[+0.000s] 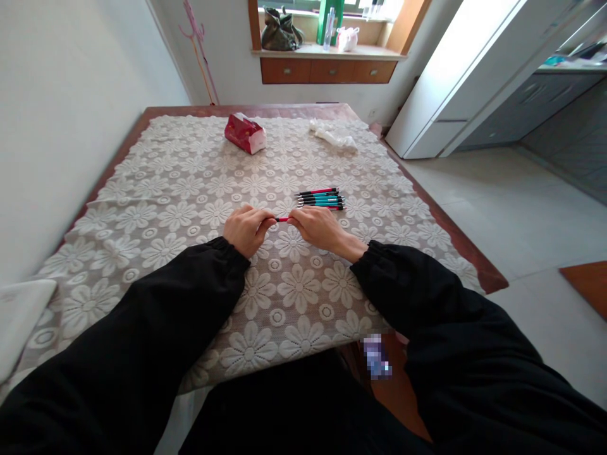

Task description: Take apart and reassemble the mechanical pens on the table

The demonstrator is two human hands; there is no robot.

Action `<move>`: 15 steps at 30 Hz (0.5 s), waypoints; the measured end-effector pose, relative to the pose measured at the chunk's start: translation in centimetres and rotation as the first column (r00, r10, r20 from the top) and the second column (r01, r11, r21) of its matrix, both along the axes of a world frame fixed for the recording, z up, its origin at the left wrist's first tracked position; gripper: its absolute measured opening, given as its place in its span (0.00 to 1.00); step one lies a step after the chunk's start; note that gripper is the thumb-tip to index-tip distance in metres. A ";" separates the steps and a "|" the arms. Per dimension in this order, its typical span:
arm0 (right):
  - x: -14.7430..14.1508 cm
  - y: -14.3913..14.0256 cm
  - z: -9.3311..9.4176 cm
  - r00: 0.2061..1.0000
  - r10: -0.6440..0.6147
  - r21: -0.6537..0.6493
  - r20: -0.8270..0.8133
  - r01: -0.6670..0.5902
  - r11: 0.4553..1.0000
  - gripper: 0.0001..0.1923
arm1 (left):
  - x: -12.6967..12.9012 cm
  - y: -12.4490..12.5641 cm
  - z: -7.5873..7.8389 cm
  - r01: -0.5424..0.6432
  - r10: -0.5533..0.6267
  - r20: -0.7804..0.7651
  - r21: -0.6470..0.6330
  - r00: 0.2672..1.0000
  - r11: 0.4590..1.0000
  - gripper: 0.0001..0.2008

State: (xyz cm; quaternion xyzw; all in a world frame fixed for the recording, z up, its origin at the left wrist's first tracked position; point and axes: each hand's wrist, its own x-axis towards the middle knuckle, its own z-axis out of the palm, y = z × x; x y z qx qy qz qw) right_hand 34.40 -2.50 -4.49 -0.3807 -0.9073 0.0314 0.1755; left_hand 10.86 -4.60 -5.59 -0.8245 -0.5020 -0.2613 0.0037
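Left hand and right hand closed on a red pen between them, long axis running left to right; only a short middle stretch showing, both ends hidden in the fingers. Just beyond the right hand, row of pens, likewise crosswise. Farther off, red packet.

A lace tablecloth with a white flower pattern covers the wooden table, whose brown edge shows along the right side. At the far end lies a red tissue pack, and to its right a crumpled white tissue. Beyond, on the windowsill, sit a dark green bag, a green box and a small pink item.
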 end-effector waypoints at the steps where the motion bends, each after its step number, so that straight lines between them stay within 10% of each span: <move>1: 0.0 0.0 0.0 1.000 -0.004 -0.004 0.008 0.004 1.000 0.19 | 0.0 0.0 0.0 0.010 -0.010 0.003 0.003 1.000 1.000 0.22; 15: 0.1 -0.1 0.0 0.992 -0.010 0.026 -0.122 0.013 1.000 0.20 | 0.5 -0.5 1.0 -0.131 0.131 0.020 -0.026 0.991 0.991 0.23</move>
